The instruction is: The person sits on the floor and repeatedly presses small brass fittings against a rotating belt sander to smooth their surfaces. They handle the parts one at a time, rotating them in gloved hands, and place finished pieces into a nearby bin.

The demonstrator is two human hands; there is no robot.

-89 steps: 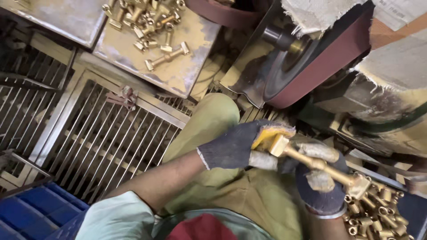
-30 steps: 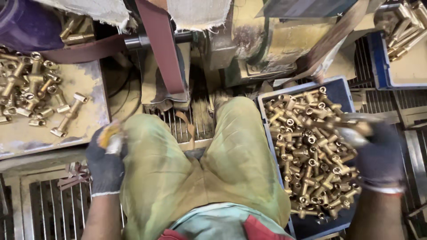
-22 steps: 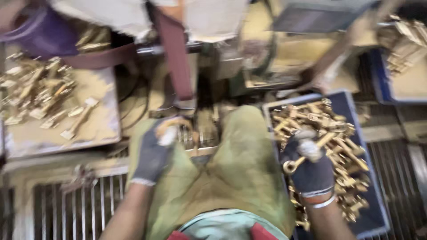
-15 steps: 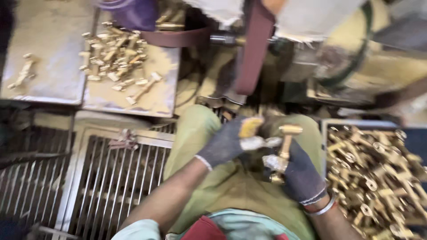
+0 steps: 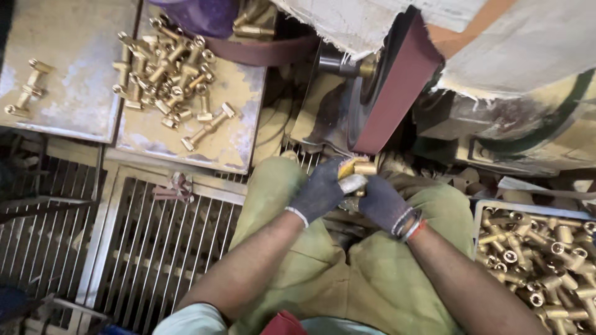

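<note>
Item: long brass fitting with a yellow-gold sheen [image 5: 359, 169], held over the person's lap just below the lower edge of the dark red abrasive belt [image 5: 397, 87] of a grinding machine. Only its upper end shows between the gloves; whether it touches the belt cannot be told.

Left hand [image 5: 320, 192]: in a dark grey knit glove, closed around the fitting from the left, a pale worn fingertip laid across it.

Right hand [image 5: 385, 203]: in a matching dark grey glove with a red-edged cuff, closed on the fitting from the right and slightly below. Both hands meet on the one piece.

Stock, left: a loose heap of similar brass fittings [image 5: 167, 65] on a dusty flat metal tray [image 5: 242, 136] on the counter; a few more lie apart on the neighbouring grey tray [image 5: 74, 93].

Stock, right: a blue plastic crate [image 5: 496, 208] heaped with brass fittings [image 5: 546, 254], beside the right knee.

Other: olive-green trousers [image 5: 372, 279]; steel floor grating [image 5: 155, 248].

Progress, as judged: one piece is in hand at the belt. The left heap is the smaller of the two and the crate is still well filled, so much of the batch seems left to handle.
</note>
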